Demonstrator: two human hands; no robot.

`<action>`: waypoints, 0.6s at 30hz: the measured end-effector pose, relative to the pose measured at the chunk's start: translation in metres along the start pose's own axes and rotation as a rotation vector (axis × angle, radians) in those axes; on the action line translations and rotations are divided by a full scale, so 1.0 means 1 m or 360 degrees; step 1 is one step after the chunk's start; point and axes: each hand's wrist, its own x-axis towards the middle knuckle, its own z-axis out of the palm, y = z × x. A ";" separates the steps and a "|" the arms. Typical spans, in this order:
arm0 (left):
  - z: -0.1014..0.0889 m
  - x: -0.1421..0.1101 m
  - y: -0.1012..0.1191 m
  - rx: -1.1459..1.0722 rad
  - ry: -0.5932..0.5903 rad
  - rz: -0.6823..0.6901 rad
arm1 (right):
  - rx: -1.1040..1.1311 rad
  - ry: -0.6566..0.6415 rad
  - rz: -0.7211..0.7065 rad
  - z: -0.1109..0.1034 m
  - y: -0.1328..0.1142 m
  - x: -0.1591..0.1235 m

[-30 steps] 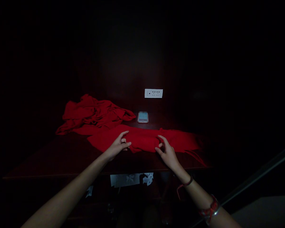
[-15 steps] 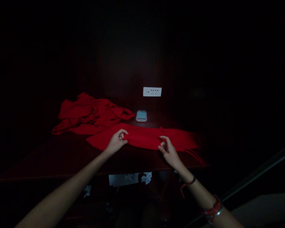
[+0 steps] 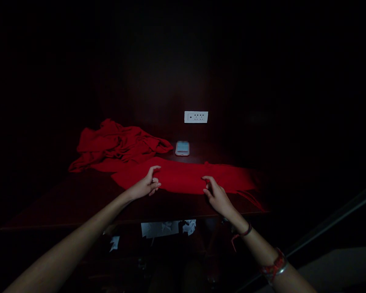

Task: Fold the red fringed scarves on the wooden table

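Observation:
A long red cloth (image 3: 179, 179), folded into a flat strip, lies across a dark tabletop. Thin red strands trail from its right end. My left hand (image 3: 146, 184) is over the strip's front edge, left of its middle, thumb and index finger apart, holding nothing. On the right, my right hand (image 3: 218, 197) hovers at the front edge with its fingers curved and parted; whether the fingertips touch the cloth I cannot tell. Behind the strip, to the left, sits a crumpled pile of red cloth (image 3: 116, 142).
A phone (image 3: 182, 148) with a lit screen lies behind the strip. The wall behind carries a white power socket (image 3: 196, 117). Below the front edge of the dark table (image 3: 64, 211) are pale papers (image 3: 160, 229). Most of the surroundings are too dark to make out.
My left hand has let go of the strip's front edge and moved slightly left and toward me. The right hand's fingers have loosened in nearly the same place.

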 end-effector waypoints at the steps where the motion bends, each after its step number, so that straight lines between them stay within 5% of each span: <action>1: -0.004 -0.001 -0.001 0.0088 -0.0017 0.0095 | -0.0018 -0.0013 -0.0008 0.000 0.001 0.000; 4: -0.015 -0.006 0.003 0.0410 -0.0024 0.0230 | -0.0089 -0.0043 -0.0027 0.001 0.003 -0.001; 9: -0.031 0.000 0.030 0.0629 -0.0402 -0.0042 | -0.0343 -0.0128 -0.0069 -0.002 -0.004 -0.001; 12: -0.030 0.018 0.053 0.0841 -0.0062 -0.0039 | -0.0630 -0.0146 -0.0080 -0.013 -0.023 0.009; 15: -0.008 0.038 0.061 0.1095 0.0368 0.0105 | -0.0749 0.0003 -0.0181 -0.017 -0.044 0.030; 18: 0.018 0.050 0.040 0.1107 0.0369 0.0068 | -0.0754 -0.0129 -0.0298 -0.004 -0.046 0.049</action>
